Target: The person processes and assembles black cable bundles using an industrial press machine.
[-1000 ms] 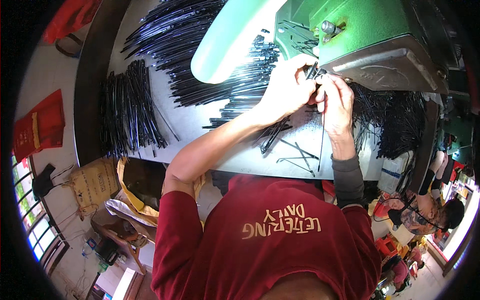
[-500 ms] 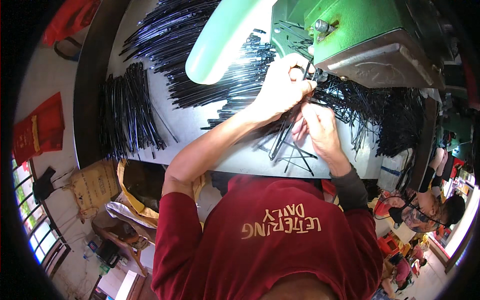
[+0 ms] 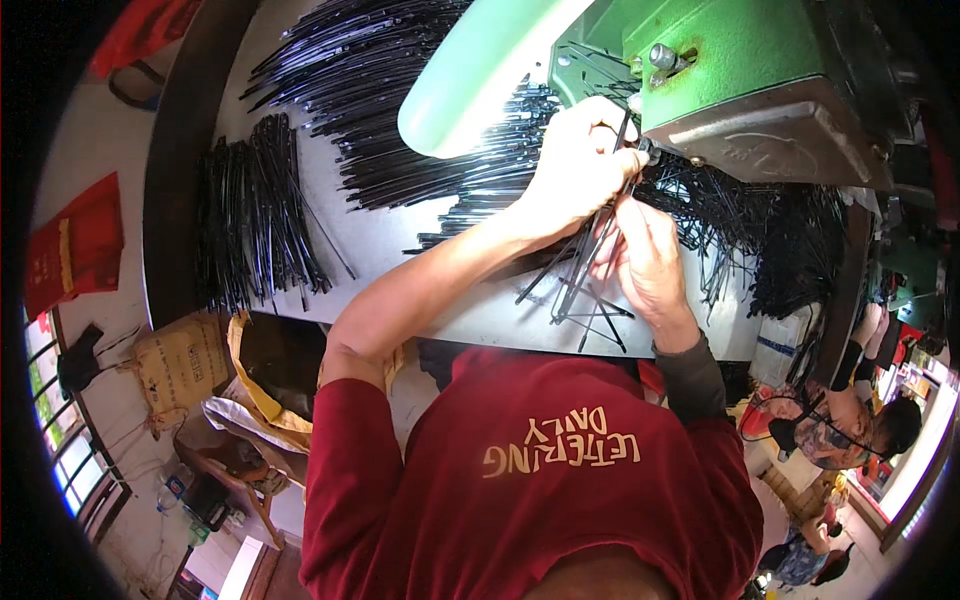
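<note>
Just left of the head of a green press-like machine (image 3: pixel 740 95), my left hand (image 3: pixel 580 160) is closed on thin black rods (image 3: pixel 627 128) that look like slender ribs. Close below it, my right hand (image 3: pixel 652 258) has its fingers pinched on the same rods by the machine's small metal working part (image 3: pixel 648 152). Several more black rods (image 3: pixel 575 290) hang from around the hands toward the table's front edge. What exactly lies between the fingertips is partly hidden.
Large piles of black rods (image 3: pixel 375 130) cover the light table (image 3: pixel 390 285), with a separate bundle (image 3: pixel 255 215) at left. A tangled heap (image 3: pixel 795 240) lies right. A bright tube lamp (image 3: pixel 480 80) hangs above. An open sack (image 3: pixel 265 385) stands below; other people (image 3: pixel 850 430) are at far right.
Both hands stay close together at the machine, the right one slightly higher and nearer the left. The hanging rods have shifted and fanned out. The whole view has moved slightly.
</note>
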A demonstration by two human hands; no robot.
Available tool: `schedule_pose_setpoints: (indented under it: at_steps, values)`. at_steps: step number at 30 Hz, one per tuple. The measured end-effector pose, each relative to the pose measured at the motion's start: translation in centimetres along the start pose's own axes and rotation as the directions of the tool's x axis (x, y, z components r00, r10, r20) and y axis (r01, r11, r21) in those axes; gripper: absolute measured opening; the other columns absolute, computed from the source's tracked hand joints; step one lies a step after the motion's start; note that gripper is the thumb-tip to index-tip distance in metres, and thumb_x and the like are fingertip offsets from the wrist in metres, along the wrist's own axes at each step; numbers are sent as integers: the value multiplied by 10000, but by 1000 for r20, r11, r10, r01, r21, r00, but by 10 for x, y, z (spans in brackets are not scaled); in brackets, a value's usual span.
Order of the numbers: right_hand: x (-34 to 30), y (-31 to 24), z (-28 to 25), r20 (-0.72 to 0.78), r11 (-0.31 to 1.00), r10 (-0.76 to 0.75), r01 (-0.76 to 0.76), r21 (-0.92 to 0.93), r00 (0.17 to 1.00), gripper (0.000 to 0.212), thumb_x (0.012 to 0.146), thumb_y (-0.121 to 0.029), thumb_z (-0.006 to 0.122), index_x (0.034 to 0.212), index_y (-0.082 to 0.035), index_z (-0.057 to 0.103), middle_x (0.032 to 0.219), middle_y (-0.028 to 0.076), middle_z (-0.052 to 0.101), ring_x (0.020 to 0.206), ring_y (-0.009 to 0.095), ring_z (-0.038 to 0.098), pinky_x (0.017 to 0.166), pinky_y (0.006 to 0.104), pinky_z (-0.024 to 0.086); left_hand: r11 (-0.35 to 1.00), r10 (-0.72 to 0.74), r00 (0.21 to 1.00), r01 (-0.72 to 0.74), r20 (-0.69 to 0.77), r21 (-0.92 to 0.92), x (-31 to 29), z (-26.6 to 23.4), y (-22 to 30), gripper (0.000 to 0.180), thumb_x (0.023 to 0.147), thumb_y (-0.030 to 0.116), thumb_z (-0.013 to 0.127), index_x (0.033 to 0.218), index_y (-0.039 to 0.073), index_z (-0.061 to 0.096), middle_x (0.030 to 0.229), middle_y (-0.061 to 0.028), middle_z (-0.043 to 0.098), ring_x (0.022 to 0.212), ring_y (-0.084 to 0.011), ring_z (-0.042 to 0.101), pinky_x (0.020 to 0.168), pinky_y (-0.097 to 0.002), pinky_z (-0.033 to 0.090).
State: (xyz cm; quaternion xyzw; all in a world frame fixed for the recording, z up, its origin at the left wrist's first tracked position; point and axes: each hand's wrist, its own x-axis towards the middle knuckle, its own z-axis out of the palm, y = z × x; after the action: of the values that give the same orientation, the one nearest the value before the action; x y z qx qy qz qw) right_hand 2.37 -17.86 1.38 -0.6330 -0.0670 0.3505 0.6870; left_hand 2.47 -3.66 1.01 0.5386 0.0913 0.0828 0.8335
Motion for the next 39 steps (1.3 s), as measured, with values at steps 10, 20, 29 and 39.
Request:
schedule_pose_setpoints:
  at_steps: [10,20,29,39]
  values:
    - [5,2,-5,1,1000,15,-15,15,1000,373,951,-273,469,769,36,568,565,78,569,447,135,557,423,223,461,999,-22,999,21,-47,-40,3,3,-4,136,766,-31,635,825,3,518,652,-46,568,584,-122,585,492,-231,463]
    - [2,3,-3,28,953,91,-95,289,995,351,949,-295,479,794,12,554,587,82,561,472,159,559,447,280,488,992,-121,992,120,-46,-25,6,9,-6,82,771,0,605,826,-20,546,672,-69,584,546,-129,575,481,-233,466]
    - [-10,-13,-44,-73,894,-276,228,-386,958,202,905,-152,537,883,30,621,745,73,627,626,93,600,536,215,482,996,-92,996,92,0,13,-9,-34,32,114,812,77,588,894,0,570,689,-82,600,557,-127,553,531,-241,456]
    - [-15,-9,-71,191,390,-422,368,-844,886,105,762,-28,632,866,-39,631,769,66,595,606,135,578,526,271,455,-407,568,822,330,-47,852,-106,-206,111,395,758,167,692,1124,78,575,897,-121,644,779,-253,598,711,-370,473]
